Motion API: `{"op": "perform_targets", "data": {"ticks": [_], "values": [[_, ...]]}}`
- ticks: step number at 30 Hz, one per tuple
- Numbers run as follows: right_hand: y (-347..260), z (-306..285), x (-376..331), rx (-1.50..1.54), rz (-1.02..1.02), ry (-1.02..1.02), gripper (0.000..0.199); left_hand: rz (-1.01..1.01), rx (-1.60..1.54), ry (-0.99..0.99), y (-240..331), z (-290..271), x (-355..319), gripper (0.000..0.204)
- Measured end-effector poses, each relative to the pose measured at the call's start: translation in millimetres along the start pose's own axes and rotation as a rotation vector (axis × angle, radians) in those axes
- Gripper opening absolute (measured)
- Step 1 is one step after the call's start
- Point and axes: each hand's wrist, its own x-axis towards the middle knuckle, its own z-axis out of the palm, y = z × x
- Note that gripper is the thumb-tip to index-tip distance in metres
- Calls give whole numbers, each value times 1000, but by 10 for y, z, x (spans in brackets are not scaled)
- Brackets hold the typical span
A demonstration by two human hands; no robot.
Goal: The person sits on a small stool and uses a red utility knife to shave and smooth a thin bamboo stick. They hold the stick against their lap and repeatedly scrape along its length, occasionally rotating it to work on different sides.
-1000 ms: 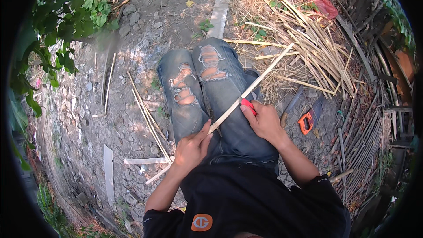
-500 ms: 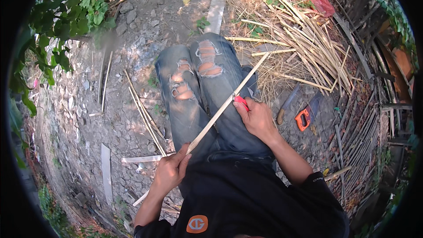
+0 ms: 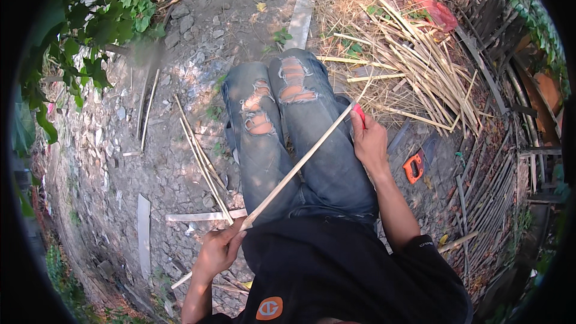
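Observation:
A long pale bamboo strip (image 3: 294, 172) lies slantwise over my lap. My left hand (image 3: 217, 253) is closed around its lower part, near the left hip; a pale end (image 3: 182, 280) shows beyond the wrist. Over by the right knee, my right hand (image 3: 369, 144) grips a small red-handled knife (image 3: 359, 114) against the strip's upper part. Fingers hide most of that tool, and its blade cannot be made out. The strip's thin far tip points up and right, past the red handle.
A heap of split bamboo strips (image 3: 429, 66) lies on straw at far right. An orange-handled saw (image 3: 414, 168) rests on the ground right of my right arm. Loose strips (image 3: 201, 159) and a flat slat (image 3: 144, 234) lie at left. Leafy branches (image 3: 114, 18) hang at upper left.
My right hand and the red-handled knife have slid up and right along the strip, toward its far tip. My left hand has shifted slightly down and left with the strip.

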Motion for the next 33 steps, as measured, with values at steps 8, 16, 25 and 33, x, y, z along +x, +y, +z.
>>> {"op": "perform_targets", "data": {"ticks": [8, 16, 25, 33], "values": [[930, -1045, 860, 253, 272, 205, 69, -27, -151, -74, -311, 79, 23, 27], [-334, -705, 166, 157, 46, -403, 55, 108, -93, 42, 397, 520, 1099, 21], [-567, -503, -225, 29, -71, -581, 54, 170, 7, 116, 835, 742, 1617, 24], [-543, -408, -307, 30, -143, -511, 49, 197, 218, 155, 1071, 781, 1765, 29]]}}
